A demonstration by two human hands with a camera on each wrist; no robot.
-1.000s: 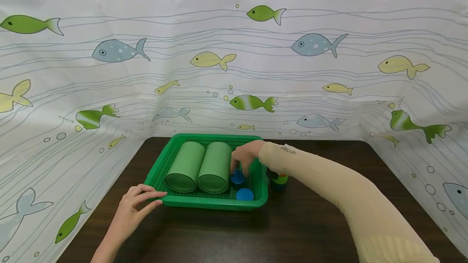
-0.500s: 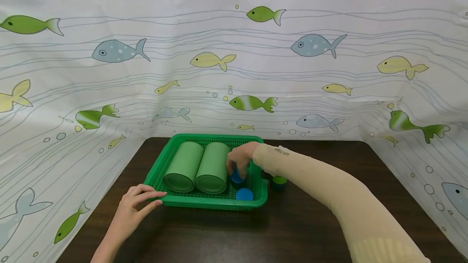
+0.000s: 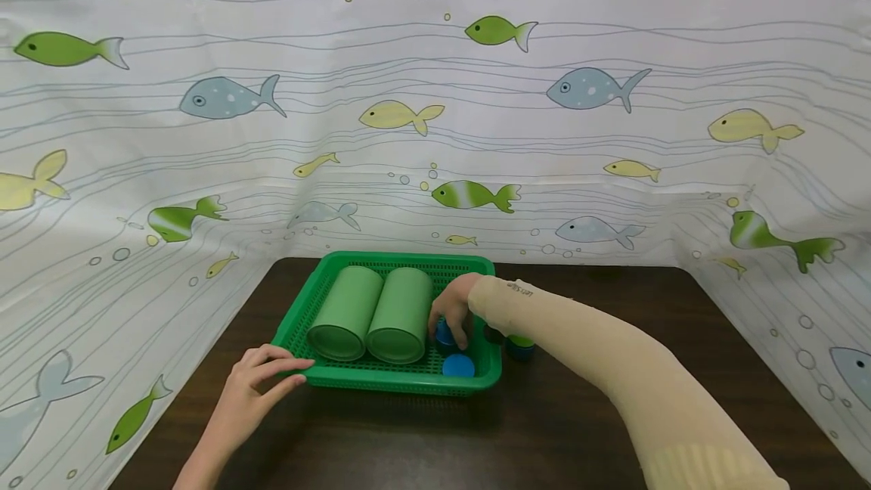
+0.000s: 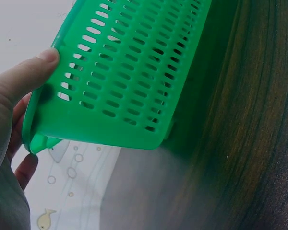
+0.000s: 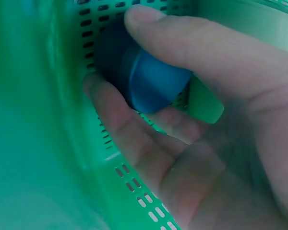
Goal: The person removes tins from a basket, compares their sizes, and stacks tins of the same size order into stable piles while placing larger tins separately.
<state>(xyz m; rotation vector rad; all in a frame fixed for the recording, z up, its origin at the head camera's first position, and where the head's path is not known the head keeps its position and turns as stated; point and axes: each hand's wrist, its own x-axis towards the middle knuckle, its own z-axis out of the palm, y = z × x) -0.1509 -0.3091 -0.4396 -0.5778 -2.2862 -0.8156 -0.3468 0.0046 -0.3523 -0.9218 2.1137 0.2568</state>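
Note:
A green perforated basket (image 3: 381,379) stands on the dark table. My left hand (image 3: 255,388) pinches its near left corner; in the left wrist view the thumb (image 4: 31,72) lies on the outer wall and fingers are behind the rim. Inside the basket's right side, my right hand (image 3: 454,307) has thumb and fingers curled round a small dark jar with a blue lid (image 5: 158,81). A second blue lid (image 3: 459,366) shows just nearer. Two large pale green cans (image 3: 350,301) lie side by side to the left of the right hand.
Right of the basket, a small jar with a green top (image 3: 521,348) and a dark round thing (image 3: 494,334) stand partly behind the right sleeve (image 3: 585,346). A white fish-print sheet (image 3: 435,134) encloses the table (image 3: 544,429) at the back and sides.
The right hand has come lower and nearer over the blue-lidded jar, its fingers closing further round it. The left hand stays on the basket corner. The head view has shifted slightly.

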